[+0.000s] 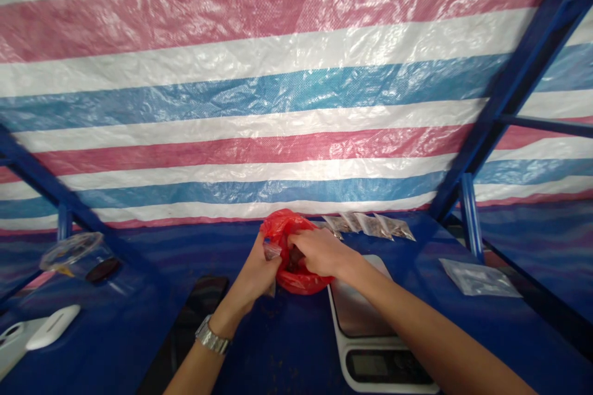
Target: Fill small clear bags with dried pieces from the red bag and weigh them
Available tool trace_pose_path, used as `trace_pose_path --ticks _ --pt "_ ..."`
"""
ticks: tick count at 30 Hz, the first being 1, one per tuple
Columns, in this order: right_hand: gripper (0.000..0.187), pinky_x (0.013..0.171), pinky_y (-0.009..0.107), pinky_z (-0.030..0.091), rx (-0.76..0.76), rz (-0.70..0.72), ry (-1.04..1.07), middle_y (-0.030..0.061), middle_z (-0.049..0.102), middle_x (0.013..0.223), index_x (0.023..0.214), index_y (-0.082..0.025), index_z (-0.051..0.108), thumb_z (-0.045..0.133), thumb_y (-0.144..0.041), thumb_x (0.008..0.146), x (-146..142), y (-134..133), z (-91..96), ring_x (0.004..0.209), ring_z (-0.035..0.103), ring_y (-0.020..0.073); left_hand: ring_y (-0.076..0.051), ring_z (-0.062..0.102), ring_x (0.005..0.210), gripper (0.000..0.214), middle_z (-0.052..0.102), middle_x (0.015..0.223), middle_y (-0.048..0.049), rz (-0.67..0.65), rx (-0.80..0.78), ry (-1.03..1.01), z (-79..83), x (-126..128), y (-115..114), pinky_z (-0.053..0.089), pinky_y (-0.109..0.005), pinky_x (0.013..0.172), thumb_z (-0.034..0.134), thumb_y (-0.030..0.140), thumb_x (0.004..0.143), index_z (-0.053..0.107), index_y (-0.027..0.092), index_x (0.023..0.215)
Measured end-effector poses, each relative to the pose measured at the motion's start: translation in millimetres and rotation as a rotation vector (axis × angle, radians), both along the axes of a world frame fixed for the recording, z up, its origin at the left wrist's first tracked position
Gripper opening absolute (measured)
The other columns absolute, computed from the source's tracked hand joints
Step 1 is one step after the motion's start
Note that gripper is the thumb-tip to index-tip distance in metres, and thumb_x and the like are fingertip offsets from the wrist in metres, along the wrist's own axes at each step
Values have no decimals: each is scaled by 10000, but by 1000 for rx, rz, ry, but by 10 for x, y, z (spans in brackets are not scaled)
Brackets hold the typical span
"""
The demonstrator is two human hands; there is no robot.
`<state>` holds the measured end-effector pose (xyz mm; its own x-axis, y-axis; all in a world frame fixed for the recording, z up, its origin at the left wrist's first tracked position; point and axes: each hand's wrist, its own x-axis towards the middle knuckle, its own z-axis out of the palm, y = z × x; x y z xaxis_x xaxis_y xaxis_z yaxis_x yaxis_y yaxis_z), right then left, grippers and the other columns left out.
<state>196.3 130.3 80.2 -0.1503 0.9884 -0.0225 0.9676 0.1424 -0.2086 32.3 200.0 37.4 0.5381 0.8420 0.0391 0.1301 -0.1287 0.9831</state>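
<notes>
A red plastic bag [303, 284] stands open on the blue table, with dark brown contents partly visible inside. My left hand [260, 268], with a metal-band watch on its wrist, is closed on a small see-through zip bag [272, 251] at the red bag's left rim. Inside the red bag's mouth, my right hand [319, 251] reaches down with curled fingers; the fingertips are partly hidden among the brown contents. Below my right forearm lies a digital kitchen scale [359, 308] with a steel plate.
Several small filled zip bags [370, 225] lie in a row at the back. A flat packet of see-through bags [479, 278] is at right. On the left are a black phone [201, 302], a see-through plastic container [88, 262] and a white earbud case [53, 327]. Blue bars [491, 105] frame a striped tarp.
</notes>
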Motion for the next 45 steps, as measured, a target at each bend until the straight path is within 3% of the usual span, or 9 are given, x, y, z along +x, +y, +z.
trace_pose_path --ticks 3,5,10,14,22,31,36,41,45 --pt "284 755 310 493 -11 6 35 103 786 1106 1048 -193 724 628 -78 807 46 3 0 995 733 282 -170 700 774 651 730 962 -36 106 -117 -3 -37 -14 62 569 -297 767 598 130 743 458 185 1377" --pt "291 721 294 480 -21 19 60 89 792 1086 1055 -203 726 630 -84 808 74 0 8 976 736 271 -165 696 766 670 721 944 -27 146 -88 9 -51 -37 99 562 -287 752 601 132 753 426 193 1397" --pt "287 674 276 449 -38 -5 73 75 797 1066 1049 -215 734 654 -96 801 58 -8 44 957 736 262 -221 727 827 704 737 959 -57 54 10 136 -17 -100 84 574 -350 812 669 209 801 397 177 1450" --pt "260 682 285 443 -49 2 74 110 799 1067 1053 -177 736 667 -99 815 -7 -13 76 960 740 275 -233 729 990 639 735 1094 -96 -10 23 99 32 -76 9 562 -368 932 654 223 839 423 167 1432" --pt "253 680 265 426 -38 27 165 62 801 1051 1009 -210 740 652 -77 813 29 -25 73 925 733 228 -156 696 707 659 715 897 -24 119 -59 20 -39 -62 100 576 -294 723 647 281 858 360 176 1441" --pt "223 726 258 447 32 -9 412 15 766 966 1113 -220 653 671 -166 898 253 34 42 850 699 177 -222 724 1010 771 720 1121 -92 59 181 22 -37 -41 58 536 -401 981 683 268 859 273 193 1507" --pt "189 849 282 479 211 15 491 25 749 1111 1115 -229 656 667 -194 930 197 -21 195 981 688 183 -222 706 1044 612 683 1197 -112 15 251 30 -83 10 18 530 -382 964 687 284 883 333 201 1376" --pt "222 977 330 471 309 122 381 34 714 1197 1109 -245 693 621 -113 945 25 -65 278 1132 642 211 -207 688 958 393 683 1083 -75 -56 245 -32 -84 39 -2 544 -333 856 703 359 893 479 188 1167" --pt "336 1044 356 470 362 185 307 72 671 1267 1172 -225 703 537 -37 949 -36 -55 272 1189 617 219 -235 680 994 364 704 1078 -86 -7 270 -17 -80 32 18 535 -344 887 753 352 839 597 170 1113"
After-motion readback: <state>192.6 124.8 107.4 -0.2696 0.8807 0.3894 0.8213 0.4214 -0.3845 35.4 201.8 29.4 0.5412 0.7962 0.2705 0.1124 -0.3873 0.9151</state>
